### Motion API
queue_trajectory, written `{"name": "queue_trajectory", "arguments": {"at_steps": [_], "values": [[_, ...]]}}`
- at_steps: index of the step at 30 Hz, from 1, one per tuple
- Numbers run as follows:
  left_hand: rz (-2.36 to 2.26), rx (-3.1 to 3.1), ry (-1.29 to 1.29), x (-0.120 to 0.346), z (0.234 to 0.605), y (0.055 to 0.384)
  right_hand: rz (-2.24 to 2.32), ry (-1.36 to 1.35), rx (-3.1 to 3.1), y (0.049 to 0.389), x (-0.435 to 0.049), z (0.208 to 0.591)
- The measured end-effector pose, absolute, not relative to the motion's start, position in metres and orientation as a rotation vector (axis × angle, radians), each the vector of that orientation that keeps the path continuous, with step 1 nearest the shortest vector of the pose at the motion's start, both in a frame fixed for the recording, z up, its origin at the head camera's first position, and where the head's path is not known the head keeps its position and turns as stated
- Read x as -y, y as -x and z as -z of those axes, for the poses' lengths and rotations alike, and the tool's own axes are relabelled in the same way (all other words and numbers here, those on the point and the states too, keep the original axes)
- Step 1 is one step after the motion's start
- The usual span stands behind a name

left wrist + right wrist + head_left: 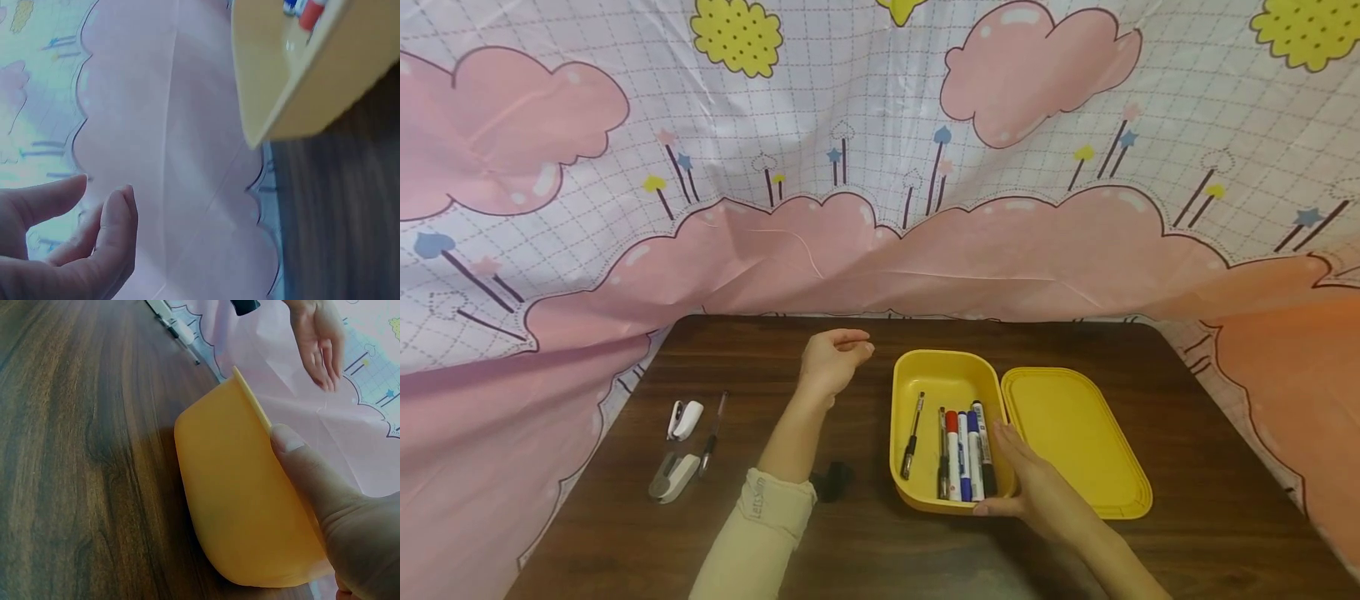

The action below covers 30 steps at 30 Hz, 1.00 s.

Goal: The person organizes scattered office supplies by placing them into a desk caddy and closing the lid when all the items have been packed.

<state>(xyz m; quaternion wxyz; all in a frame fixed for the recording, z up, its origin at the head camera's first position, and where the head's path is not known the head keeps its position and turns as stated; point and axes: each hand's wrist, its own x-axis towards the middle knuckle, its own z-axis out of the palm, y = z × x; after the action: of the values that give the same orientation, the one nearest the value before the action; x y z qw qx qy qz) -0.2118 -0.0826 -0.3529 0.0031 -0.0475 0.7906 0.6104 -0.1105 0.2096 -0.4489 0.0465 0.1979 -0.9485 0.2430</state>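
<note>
A yellow plastic box [945,365] stands lidless on the table, with several markers [964,457] side by side in it, red, blue and dark in their caps. Two slim black pens lie in it too, one pen [913,435] apart at the left. My right hand [1047,493] holds the box at its near right corner. Its thumb [289,439] presses at the rim; the other fingers lie along the right wall, hidden in the right wrist view. To the left of the box, my left hand [835,362] hovers with loosely bent fingers and nothing between them.
The yellow lid [1075,442] lies flat against the box's right side. At the left are a small white stapler-like object [685,420], a grey-and-white one [674,477] and a pen [713,435]. A patterned cloth [880,250] hangs behind the table.
</note>
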Motion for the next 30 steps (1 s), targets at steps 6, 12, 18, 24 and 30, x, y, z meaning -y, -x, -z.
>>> {"name": "queue_trajectory", "arguments": {"at_steps": [6,12,18,24,30], "values": [[-1.934,-2.511,0.125,0.116,0.338,0.210,-0.745,-0.581,2.929,0.110,-0.209,0.446],[-1.978,-2.509,0.111,0.145,0.332,0.204,-0.751,-0.554,2.958,0.110,-0.210,0.444],[-2.006,-2.543,0.266,0.172,0.337,0.195,-0.745,-0.553,2.957,0.109,-0.209,0.445],[-2.029,-2.550,0.447,0.202,0.345,0.189,-0.755,-0.562,2.940,0.109,-0.211,0.446],[-1.979,-2.584,0.574,0.227,0.355,0.184,-0.758,-0.553,2.941,0.109,-0.211,0.446]]}}
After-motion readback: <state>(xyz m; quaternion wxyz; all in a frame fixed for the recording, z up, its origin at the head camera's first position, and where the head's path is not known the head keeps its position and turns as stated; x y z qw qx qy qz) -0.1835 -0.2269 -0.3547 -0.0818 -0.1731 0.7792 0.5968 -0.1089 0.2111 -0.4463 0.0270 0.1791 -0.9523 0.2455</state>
